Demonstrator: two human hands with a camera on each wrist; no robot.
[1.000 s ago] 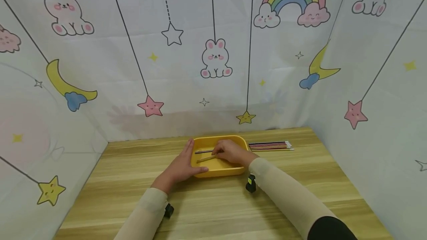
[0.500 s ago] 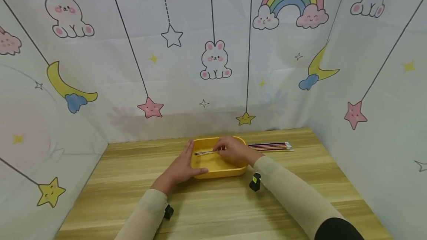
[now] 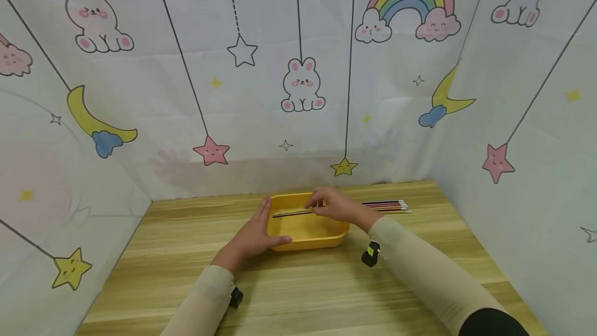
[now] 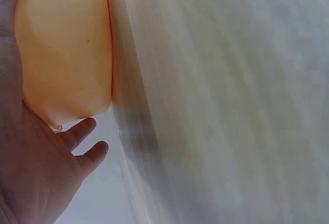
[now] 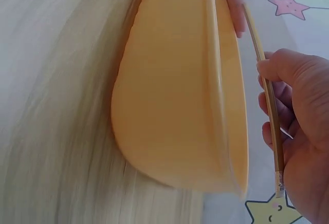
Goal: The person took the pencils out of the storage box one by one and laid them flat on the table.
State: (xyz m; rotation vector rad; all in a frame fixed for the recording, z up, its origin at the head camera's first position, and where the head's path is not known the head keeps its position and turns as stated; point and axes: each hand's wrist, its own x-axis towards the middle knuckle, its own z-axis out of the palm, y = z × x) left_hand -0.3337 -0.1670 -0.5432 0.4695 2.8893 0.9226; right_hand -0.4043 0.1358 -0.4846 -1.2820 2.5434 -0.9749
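A yellow plastic box (image 3: pixel 308 243) stands near the back of the wooden table. My left hand (image 3: pixel 249 232) rests against its left end, fingers straight along the wall and thumb along the near rim. In the left wrist view, two fingertips of that hand reach past the end of the box (image 4: pixel 67 49). My right hand (image 3: pixel 333 204) pinches a golden-brown pencil (image 5: pixel 272 111) between thumb and fingers, above the box's rim in the right wrist view. A dark pencil (image 3: pixel 285 215) lies in the box, partly overlapped by the held one in the head view.
A row of several striped pencils (image 3: pixel 389 206) with white ends lies on the table (image 3: pixel 298 289) right of the box, partly behind my right forearm. White cloth walls (image 3: pixel 252 118) printed with stars, rabbits and moons rise at the back and both sides.
My right hand has moved right and slightly toward the back with the golden-brown pencil, which has swung from the box's middle to overlap the dark pencil. My left hand stays put.
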